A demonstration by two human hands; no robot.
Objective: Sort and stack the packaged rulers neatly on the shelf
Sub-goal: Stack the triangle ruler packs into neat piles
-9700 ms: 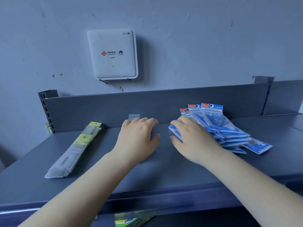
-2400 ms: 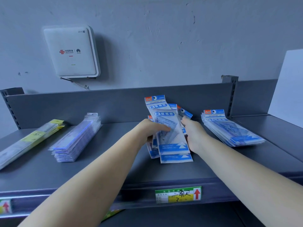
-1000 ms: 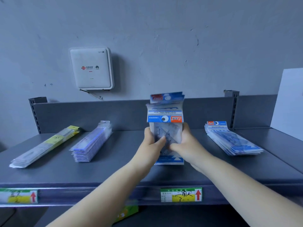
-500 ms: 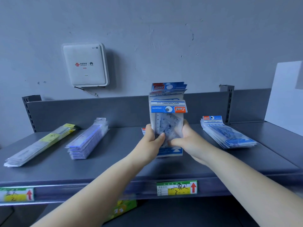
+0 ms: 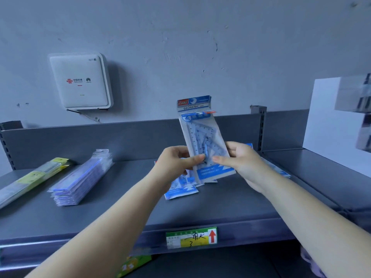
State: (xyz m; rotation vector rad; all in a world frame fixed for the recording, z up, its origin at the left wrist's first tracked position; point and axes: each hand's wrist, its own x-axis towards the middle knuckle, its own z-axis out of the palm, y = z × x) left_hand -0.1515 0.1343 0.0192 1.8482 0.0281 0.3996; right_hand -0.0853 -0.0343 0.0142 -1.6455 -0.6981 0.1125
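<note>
Both hands hold an upright bundle of blue-and-clear geometric ruler packs (image 5: 201, 135) above the grey shelf (image 5: 230, 199). My left hand (image 5: 177, 161) pinches its left edge and my right hand (image 5: 240, 160) grips its right edge. A few loose blue packs (image 5: 179, 188) lie flat on the shelf beneath the bundle. The sorted blue stack (image 5: 278, 169) at the right is mostly hidden behind my right hand and arm. To the left lie a stack of long blue-edged rulers (image 5: 82, 177) and a stack of yellow-labelled rulers (image 5: 30, 178).
A white router box (image 5: 79, 81) hangs on the wall at upper left. The shelf's back panel (image 5: 120, 141) and a slotted upright post (image 5: 260, 129) stand behind the packs. A white board (image 5: 329, 125) stands at right. A green-yellow price label (image 5: 191, 237) marks the front edge.
The bundle has tilted left and shifted right in both hands. Loose packs now show on the shelf beneath it. The view has turned slightly right.
</note>
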